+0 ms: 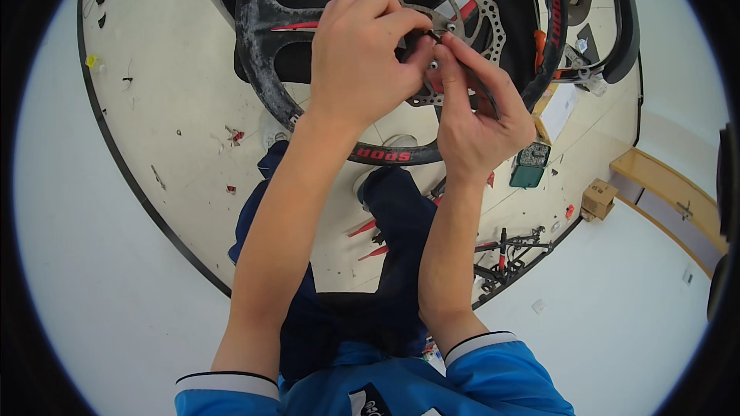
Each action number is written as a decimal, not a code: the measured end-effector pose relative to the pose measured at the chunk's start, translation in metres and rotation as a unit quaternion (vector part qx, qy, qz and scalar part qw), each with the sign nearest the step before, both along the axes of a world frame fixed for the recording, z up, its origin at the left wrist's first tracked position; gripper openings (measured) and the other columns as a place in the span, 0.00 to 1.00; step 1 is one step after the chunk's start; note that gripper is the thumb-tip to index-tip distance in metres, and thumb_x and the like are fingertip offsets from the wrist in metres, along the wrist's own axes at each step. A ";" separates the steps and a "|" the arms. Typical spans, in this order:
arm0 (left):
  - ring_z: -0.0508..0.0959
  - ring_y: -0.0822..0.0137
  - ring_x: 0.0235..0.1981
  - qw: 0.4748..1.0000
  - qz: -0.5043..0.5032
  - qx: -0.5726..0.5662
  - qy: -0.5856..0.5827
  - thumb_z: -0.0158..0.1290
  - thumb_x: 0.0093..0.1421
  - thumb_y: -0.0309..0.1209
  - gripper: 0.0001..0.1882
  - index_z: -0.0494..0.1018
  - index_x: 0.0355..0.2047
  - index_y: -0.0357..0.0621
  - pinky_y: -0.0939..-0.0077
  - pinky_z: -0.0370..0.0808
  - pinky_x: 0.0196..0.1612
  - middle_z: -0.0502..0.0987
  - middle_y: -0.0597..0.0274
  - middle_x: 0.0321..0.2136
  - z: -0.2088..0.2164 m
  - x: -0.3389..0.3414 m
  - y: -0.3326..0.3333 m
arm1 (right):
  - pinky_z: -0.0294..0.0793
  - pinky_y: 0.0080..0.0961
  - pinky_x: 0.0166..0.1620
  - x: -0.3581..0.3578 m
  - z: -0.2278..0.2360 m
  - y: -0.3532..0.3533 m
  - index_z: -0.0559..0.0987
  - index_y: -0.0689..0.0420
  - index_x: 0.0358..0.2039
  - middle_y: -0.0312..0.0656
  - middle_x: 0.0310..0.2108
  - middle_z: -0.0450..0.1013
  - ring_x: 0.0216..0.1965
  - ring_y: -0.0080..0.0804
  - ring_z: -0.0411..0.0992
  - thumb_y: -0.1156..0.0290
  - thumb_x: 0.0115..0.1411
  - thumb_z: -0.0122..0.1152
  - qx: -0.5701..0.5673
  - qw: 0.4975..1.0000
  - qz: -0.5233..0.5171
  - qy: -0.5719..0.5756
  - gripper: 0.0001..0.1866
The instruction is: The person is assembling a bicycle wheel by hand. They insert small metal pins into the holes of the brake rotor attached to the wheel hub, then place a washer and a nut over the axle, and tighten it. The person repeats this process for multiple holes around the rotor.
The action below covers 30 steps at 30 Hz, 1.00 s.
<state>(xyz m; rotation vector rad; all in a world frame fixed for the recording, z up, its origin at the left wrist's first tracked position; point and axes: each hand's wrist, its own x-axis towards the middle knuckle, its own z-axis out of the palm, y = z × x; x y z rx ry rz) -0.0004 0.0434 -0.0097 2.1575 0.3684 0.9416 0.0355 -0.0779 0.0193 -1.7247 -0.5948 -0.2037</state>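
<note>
A black spoked bicycle wheel [266, 54] with red markings lies flat on a black seat before me. On its hub sits a silver brake disc [496, 27] pierced with holes; silver bolts [434, 65] show near its centre. My left hand [358, 54] is over the disc, thumb and forefinger pinching a small dark piece at the hub. Close against it, my right hand [486, 127] has its fingertips pressed together at the same spot. A thin dark rod [490, 100] shows along its palm; its kind is unclear. The fingers hide most of the hub.
An orange-handled tool [539, 46] lies by the wheel's right rim, near a curved chair arm [626, 46]. A green case [529, 173], a bicycle frame [505, 254] and a cardboard box [599, 199] are to the right. Scraps [235, 137] litter the floor at left.
</note>
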 end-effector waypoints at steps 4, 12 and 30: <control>0.73 0.63 0.30 1.000 0.001 0.013 -0.021 0.66 0.42 0.27 0.07 0.82 0.25 0.46 0.67 0.69 0.35 0.74 0.70 0.23 -0.001 0.002 -0.002 | 0.81 0.16 0.37 0.004 -0.001 -0.001 0.87 0.64 0.37 0.41 0.32 0.84 0.31 0.23 0.81 0.85 0.55 0.71 -0.027 0.999 -0.015 -0.039 0.09; 0.71 0.67 0.27 1.000 0.005 0.008 -0.003 0.67 0.44 0.25 0.07 0.80 0.23 0.44 0.72 0.69 0.31 0.73 0.70 0.21 -0.001 0.002 -0.002 | 0.78 0.14 0.31 0.003 0.005 -0.007 0.86 0.63 0.40 0.42 0.33 0.84 0.27 0.20 0.79 0.86 0.57 0.69 0.013 0.997 0.023 0.073 0.10; 0.73 0.64 0.30 0.999 -0.009 0.033 -0.024 0.66 0.43 0.25 0.06 0.82 0.25 0.44 0.68 0.69 0.35 0.75 0.69 0.22 -0.002 0.002 -0.003 | 0.73 0.12 0.27 0.004 -0.001 -0.001 0.87 0.60 0.36 0.39 0.29 0.83 0.25 0.18 0.77 0.80 0.53 0.75 -0.052 0.996 -0.045 -0.064 0.09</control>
